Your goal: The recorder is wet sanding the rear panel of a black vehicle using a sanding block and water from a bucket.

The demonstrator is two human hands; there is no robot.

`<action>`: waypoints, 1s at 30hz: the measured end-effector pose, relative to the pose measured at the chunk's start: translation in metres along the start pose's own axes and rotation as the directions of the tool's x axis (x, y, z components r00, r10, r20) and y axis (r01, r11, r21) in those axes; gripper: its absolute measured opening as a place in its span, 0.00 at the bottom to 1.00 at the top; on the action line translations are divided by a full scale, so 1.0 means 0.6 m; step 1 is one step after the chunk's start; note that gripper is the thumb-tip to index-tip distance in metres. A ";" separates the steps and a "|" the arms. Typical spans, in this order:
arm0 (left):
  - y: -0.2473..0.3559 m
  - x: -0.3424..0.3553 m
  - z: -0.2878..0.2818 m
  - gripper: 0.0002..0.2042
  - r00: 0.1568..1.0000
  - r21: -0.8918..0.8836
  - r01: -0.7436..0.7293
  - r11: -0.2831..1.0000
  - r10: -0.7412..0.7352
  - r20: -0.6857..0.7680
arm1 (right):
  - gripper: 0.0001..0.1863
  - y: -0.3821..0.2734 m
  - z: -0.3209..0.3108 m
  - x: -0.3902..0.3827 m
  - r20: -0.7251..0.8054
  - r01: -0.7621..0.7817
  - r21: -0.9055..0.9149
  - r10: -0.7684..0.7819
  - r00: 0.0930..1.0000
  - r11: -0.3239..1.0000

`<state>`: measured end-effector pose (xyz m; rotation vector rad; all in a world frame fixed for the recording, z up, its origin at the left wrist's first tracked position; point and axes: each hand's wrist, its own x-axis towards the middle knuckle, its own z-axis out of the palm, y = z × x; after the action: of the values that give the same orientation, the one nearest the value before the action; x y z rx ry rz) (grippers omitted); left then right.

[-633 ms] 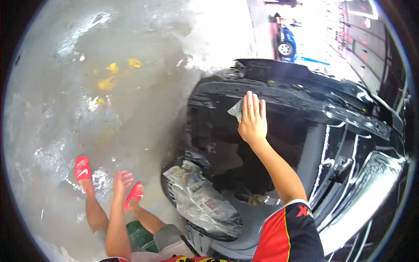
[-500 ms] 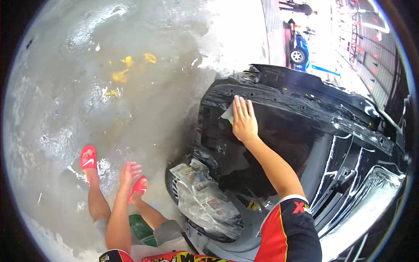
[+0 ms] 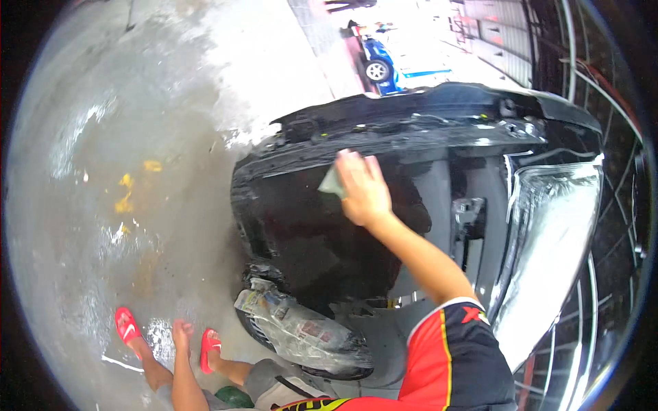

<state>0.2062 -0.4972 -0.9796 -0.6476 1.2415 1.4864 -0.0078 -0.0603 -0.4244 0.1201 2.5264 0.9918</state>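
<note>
My right hand lies flat on the dark, glossy side panel of a car, near the panel's upper edge. Under its fingers is a small grey-green sheet of sandpaper, with one corner sticking out on the left. The rest of the sheet is hidden by the hand. My left hand hangs low over the floor between my two feet, away from the car. It looks loosely open and holds nothing that I can see, though it is small and slightly blurred.
Newspaper and clear plastic wrap the car wheel near my legs. Shiny film covers the window on the right. The concrete floor is wet, with yellow patches. A blue car stands in the background.
The view has shifted, bringing the car further left and the feet lower. My right hand and the sandpaper have moved along the panel, toward the window side. My left hand still hangs down.
</note>
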 end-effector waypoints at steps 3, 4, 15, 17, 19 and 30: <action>0.055 -0.035 0.100 0.21 0.999 -0.056 0.043 0.997 -0.041 0.033 | 0.40 0.199 -0.123 -0.129 -0.239 -0.379 -0.220 0.327 0.914 0.899; 0.087 -0.045 0.120 0.21 0.999 -0.050 0.016 0.999 -0.014 0.041 | 0.40 0.224 -0.141 -0.152 -0.269 -0.435 -0.260 0.367 0.890 0.862; 0.397 -0.166 0.009 0.23 0.984 0.114 -0.138 0.984 0.123 0.129 | 0.41 0.177 -0.115 -0.265 -0.191 -0.476 -0.031 0.462 0.866 0.879; 0.411 -0.177 -0.101 0.23 0.986 0.162 -0.157 0.974 0.145 0.079 | 0.40 0.100 -0.059 -0.349 -0.124 -0.496 -0.002 0.492 0.862 0.868; 0.418 -0.179 -0.139 0.25 0.982 0.184 -0.186 0.965 0.188 0.006 | 0.40 0.075 0.006 -0.414 -0.095 -0.531 -0.002 0.529 0.843 0.847; 0.481 -0.289 -0.371 0.28 0.985 0.585 -0.011 0.811 0.111 -0.135 | 0.38 0.020 0.033 -0.578 -0.168 -0.656 0.236 0.695 0.699 0.717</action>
<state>-0.0543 -0.7433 -0.7939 -0.3139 1.7595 1.0207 0.3144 -0.1184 -0.3074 1.1272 2.8397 1.1008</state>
